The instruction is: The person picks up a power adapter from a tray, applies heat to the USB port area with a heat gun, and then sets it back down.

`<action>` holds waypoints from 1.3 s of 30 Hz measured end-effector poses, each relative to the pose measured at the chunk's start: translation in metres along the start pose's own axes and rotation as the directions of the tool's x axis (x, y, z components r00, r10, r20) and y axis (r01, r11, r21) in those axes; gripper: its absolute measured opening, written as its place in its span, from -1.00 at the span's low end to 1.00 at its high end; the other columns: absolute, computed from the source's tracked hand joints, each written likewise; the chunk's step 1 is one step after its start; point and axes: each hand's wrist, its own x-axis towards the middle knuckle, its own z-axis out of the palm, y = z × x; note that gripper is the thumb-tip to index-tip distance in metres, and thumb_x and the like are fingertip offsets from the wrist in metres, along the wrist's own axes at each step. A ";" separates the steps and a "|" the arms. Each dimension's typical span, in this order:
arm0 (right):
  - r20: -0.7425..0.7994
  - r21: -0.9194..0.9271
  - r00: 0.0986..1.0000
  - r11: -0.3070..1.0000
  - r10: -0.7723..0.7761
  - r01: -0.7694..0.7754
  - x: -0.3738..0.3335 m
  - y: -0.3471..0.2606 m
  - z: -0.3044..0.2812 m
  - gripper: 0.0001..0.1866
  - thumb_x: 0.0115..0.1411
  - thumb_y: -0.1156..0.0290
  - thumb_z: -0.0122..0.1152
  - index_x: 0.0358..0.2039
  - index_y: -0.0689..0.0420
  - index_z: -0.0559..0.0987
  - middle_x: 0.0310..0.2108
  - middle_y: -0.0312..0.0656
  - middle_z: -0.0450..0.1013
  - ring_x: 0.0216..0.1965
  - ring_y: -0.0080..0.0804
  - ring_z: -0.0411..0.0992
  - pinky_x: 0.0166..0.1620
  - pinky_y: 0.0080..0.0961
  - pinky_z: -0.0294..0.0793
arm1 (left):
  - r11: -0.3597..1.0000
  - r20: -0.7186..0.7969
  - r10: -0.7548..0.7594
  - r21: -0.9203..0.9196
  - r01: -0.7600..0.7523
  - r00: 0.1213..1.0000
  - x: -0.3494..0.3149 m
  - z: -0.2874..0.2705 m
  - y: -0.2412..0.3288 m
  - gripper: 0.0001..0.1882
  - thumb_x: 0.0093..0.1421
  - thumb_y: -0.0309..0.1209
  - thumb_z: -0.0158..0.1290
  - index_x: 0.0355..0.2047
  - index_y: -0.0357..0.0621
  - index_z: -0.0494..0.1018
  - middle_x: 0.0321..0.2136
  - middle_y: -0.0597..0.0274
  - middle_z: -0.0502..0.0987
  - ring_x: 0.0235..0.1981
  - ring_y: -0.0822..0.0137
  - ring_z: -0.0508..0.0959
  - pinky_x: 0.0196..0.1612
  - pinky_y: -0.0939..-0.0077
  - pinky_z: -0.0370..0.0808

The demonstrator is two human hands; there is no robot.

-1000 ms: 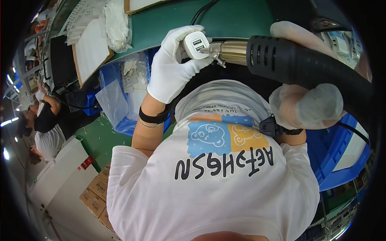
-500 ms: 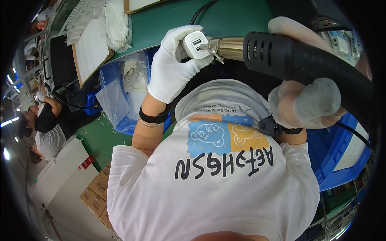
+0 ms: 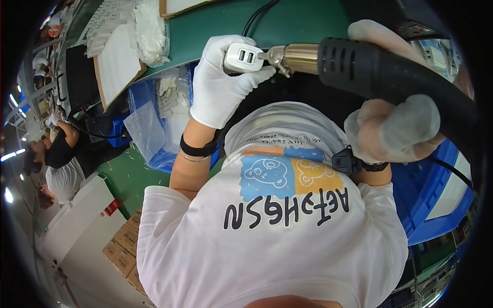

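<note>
My left hand (image 3: pixel 215 84), in a white glove, pinches a white USB charger (image 3: pixel 237 65) between thumb and fingers. Two ports show on the charger's face, turned toward the right. My right hand (image 3: pixel 393 128), under a thin translucent glove, is closed round a hot-air gun (image 3: pixel 359 69) with a black slotted body. The gun's metal nozzle (image 3: pixel 300 56) has a narrow tip that points left, close to the charger's port face. Whether the tip touches the charger I cannot tell. Part of my right hand is hidden behind the gun.
On the green bench (image 3: pixel 308 23), a clear plastic bag (image 3: pixel 151 33) lies beside a white board (image 3: pixel 120 61). Blue bins stand at the left (image 3: pixel 149 97) and right (image 3: pixel 411 205). A black cable (image 3: pixel 254 19) runs behind my left hand. Another person (image 3: pixel 64 169) works far left.
My left hand has turned the charger, so its ports sit at a different angle, and shifted it slightly left. The hot-air gun has moved a little to the right.
</note>
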 end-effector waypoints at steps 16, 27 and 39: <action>-0.075 -0.009 0.997 1.000 -0.008 0.007 -0.007 0.010 0.001 -0.23 0.29 -0.14 -0.23 -0.41 0.44 0.58 -0.51 0.02 0.55 -0.53 -0.39 0.53 -0.41 -0.60 0.53 | 0.980 -0.126 0.010 -0.195 -0.035 0.992 0.000 0.005 0.003 -0.54 -0.03 -0.70 0.20 -0.09 -0.20 0.41 -0.11 0.21 0.49 -0.18 0.48 0.51 -0.17 0.67 0.50; -0.246 -0.130 0.962 0.979 0.120 -0.155 -0.002 -0.011 0.019 -0.25 0.29 -0.11 -0.19 -0.39 0.51 0.55 -0.54 0.03 0.54 -0.62 -0.41 0.49 -0.53 -0.65 0.46 | 0.997 -0.131 0.066 -0.025 -0.070 0.989 -0.001 0.006 -0.001 -0.53 -0.04 -0.73 0.18 -0.08 -0.20 0.42 -0.16 0.26 0.45 -0.19 0.46 0.51 -0.16 0.66 0.49; -0.207 -0.051 0.978 0.998 0.022 -0.033 -0.012 -0.003 0.023 -0.30 0.31 -0.09 -0.24 -0.35 0.43 0.54 -0.52 -0.01 0.55 -0.61 -0.45 0.50 -0.37 -0.65 0.49 | 0.982 -0.137 0.140 0.144 -0.120 0.981 0.002 0.006 -0.006 -0.53 -0.08 -0.70 0.18 -0.12 -0.13 0.41 -0.20 0.21 0.46 -0.24 0.39 0.50 -0.15 0.59 0.46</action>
